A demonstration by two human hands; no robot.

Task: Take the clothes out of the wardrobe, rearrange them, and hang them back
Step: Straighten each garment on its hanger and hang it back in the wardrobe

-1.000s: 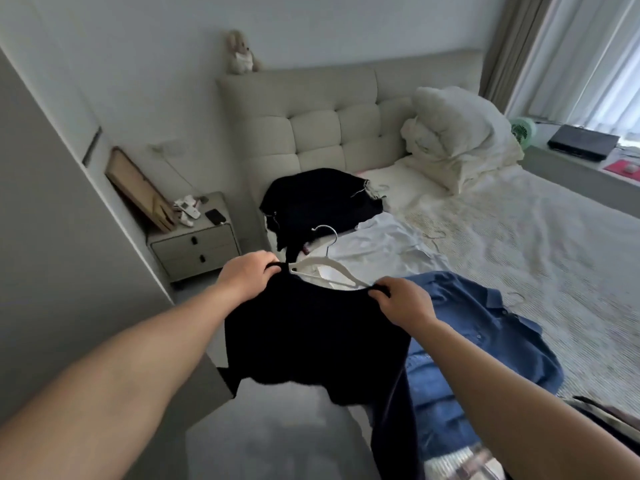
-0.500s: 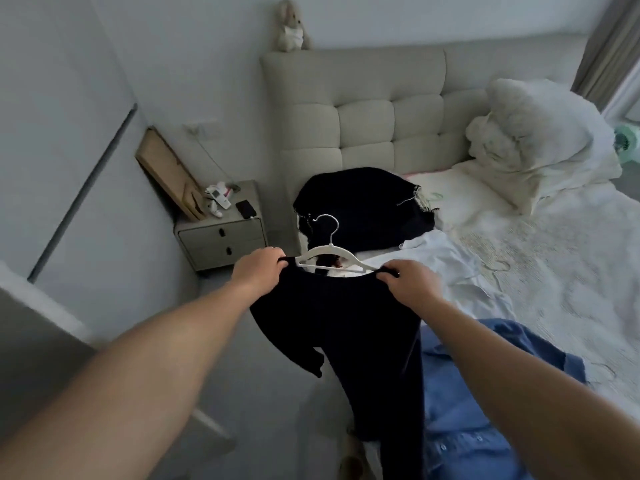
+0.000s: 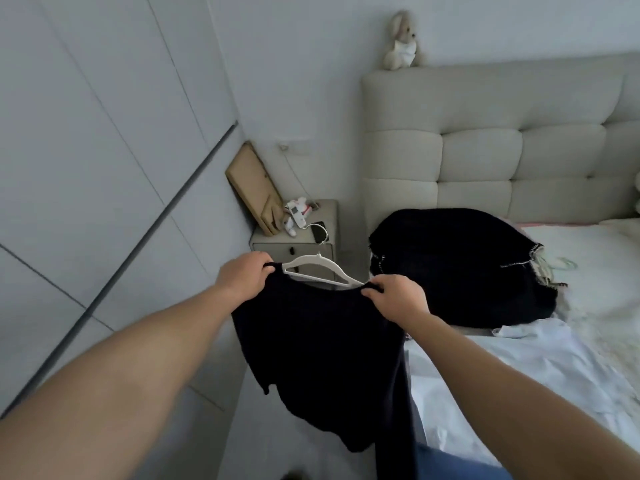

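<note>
Close up, the soft black top (image 3: 322, 344) hangs in the air on a white plastic hanger (image 3: 320, 270). The left hand (image 3: 242, 273) pinches 1 shoulder and the right hand (image 3: 394, 299) pinches the other. The top's bottom is cut off. Behind lie a white cloth (image 3: 540, 362) and a dark pile of clothes (image 3: 457, 265) on the cream bed (image 3: 602, 271). A small grey bedside table (image 3: 298, 242) stands further back, its things too small to tell.

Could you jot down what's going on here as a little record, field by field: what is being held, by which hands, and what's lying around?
held item: black top on a white hanger
left hand: grips the top's left shoulder
right hand: grips the top's right shoulder
on the bed: dark garment, white garment
beside the bed: nightstand with small items
on the headboard: plush toy
</note>
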